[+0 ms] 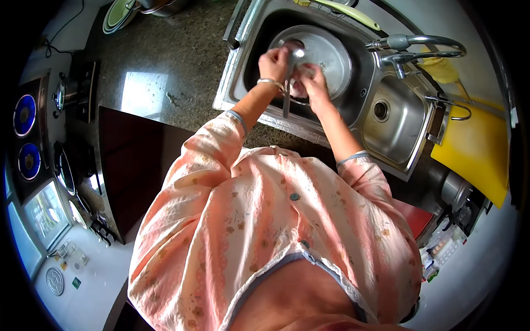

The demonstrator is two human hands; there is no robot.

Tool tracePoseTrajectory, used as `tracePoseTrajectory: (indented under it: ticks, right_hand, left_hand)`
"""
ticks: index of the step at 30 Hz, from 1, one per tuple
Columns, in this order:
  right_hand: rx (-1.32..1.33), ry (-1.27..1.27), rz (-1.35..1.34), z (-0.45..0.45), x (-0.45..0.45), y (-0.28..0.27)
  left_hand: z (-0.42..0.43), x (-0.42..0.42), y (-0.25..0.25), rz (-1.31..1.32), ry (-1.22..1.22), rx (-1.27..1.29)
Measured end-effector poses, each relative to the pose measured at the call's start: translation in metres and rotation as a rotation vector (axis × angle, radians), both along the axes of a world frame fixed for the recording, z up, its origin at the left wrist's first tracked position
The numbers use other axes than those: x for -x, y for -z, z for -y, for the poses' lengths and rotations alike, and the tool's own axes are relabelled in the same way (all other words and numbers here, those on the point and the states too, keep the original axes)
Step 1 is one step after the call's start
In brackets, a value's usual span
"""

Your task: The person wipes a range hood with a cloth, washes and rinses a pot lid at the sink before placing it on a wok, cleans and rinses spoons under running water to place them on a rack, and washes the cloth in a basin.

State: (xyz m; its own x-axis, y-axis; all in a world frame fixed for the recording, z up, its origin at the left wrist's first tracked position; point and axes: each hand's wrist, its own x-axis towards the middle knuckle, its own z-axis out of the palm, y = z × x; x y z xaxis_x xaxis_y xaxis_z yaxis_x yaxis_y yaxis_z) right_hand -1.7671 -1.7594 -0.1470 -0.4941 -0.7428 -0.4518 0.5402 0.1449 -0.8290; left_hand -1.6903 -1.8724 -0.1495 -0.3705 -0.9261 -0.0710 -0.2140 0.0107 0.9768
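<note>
Over the large sink basin, my left hand (274,64) is closed around a metal ladle or large spoon (287,102). Its rounded end points up toward the faucet side and its handle hangs down toward me. My right hand (312,83) is closed beside the handle, on a pale, crumpled cloth-like piece (298,87). Motion blur hides exactly what that piece is. Below both hands, a wide round metal pan (343,60) sits in the sink (251,55), with some wet specks inside.
A chrome faucet (436,47) stands on the right, above a smaller sink bowl (381,135). A yellow board (475,154) leans past it. A light-green handle (353,14) lies along the back rim. Stacked bowls (117,16) and a stove (25,132) are at left.
</note>
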Motion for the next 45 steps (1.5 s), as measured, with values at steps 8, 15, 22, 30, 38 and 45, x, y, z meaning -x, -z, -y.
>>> tracePoseTrajectory:
  ticks: [8,15,22,30,38,45]
  right_hand:
    - [0.071,0.028,0.157,-0.021,0.001,0.046]
    - [-0.006,-0.232,0.037,0.006,0.02,0.018]
    - [-0.076,-0.393,-0.031,-0.003,-0.004,-0.006]
    - [-0.138,-0.264,-0.194,-0.049,0.018,-0.019]
    - [-0.246,-0.259,-0.861,-0.012,0.114,0.106]
    - [-0.505,-0.973,-1.467,0.018,0.036,0.12]
  left_hand:
    - [0.052,0.0,-0.012,-0.101,-0.009,-0.221]
    - [0.002,-0.014,0.022,-0.066,0.203,-0.448]
    - [-0.01,-0.015,0.026,0.049,0.046,-0.334]
    - [0.038,-0.036,0.01,-0.185,-0.057,-0.54]
    - [0.004,-0.077,0.005,-0.279,0.032,-0.926]
    - [-0.02,-0.104,-0.026,-0.47,0.11,-1.097]
